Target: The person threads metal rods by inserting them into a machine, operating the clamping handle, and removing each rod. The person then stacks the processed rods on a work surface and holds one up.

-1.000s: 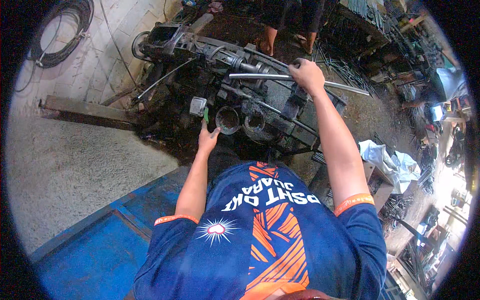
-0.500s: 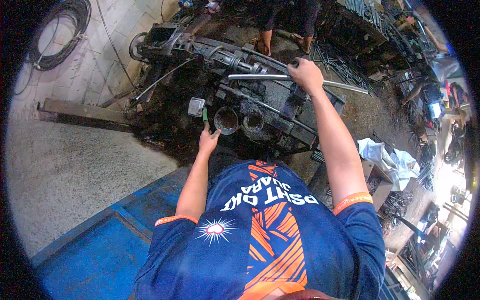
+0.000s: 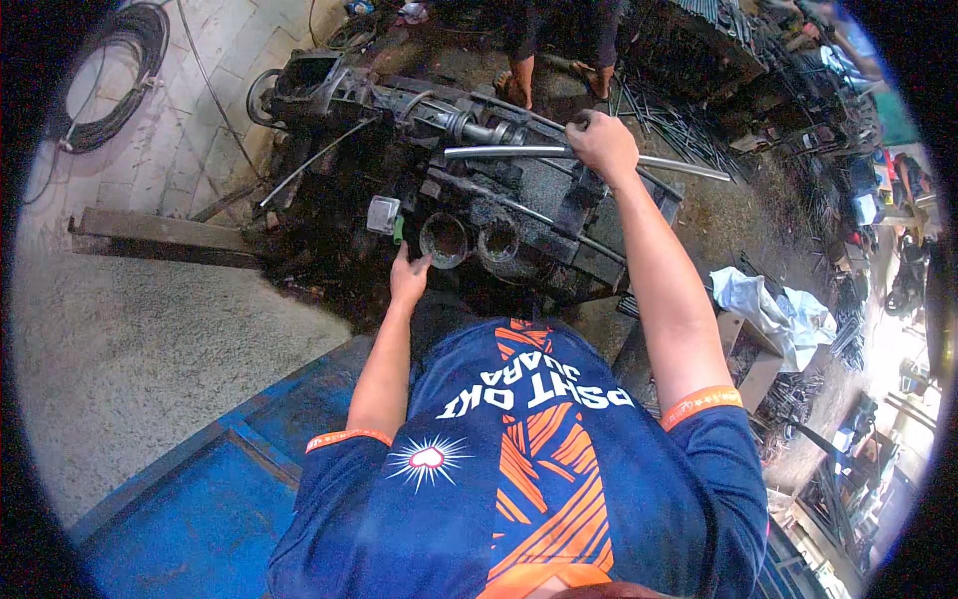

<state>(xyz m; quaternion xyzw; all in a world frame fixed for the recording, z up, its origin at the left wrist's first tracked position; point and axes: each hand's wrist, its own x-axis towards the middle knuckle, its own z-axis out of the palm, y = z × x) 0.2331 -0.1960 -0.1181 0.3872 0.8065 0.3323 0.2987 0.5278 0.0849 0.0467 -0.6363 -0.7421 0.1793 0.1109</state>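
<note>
My right hand point(image 3: 603, 148) is closed round a long, shiny metal rod point(image 3: 504, 152), its fingers over the top. The rod lies roughly level above a dark, greasy lathe-like machine point(image 3: 584, 262) and sticks out on both sides of my fist. My left hand point(image 3: 409, 277) is low at the machine's near left side, thumb and forefinger spread apart. Its fingertips meet the lower end of a green handle point(image 3: 399, 230), beside a small pale grey box point(image 3: 382, 214). The other left fingers are partly hidden. Right of that hand are two round metal rims point(image 3: 445, 241).
A steel beam point(image 3: 165, 236) juts out on the left, below a coiled black cable point(image 3: 120, 75) on the wall. A blue metal surface point(image 3: 190, 499) lies at lower left. Another person's feet point(image 3: 517, 85) stand beyond the machine. Pale cloth point(image 3: 776, 314) and scattered rods point(image 3: 664, 120) lie rightward.
The whole view has shifted slightly. My right hand still grips the rod, and my left hand stays by the green handle, with little other visible movement.
</note>
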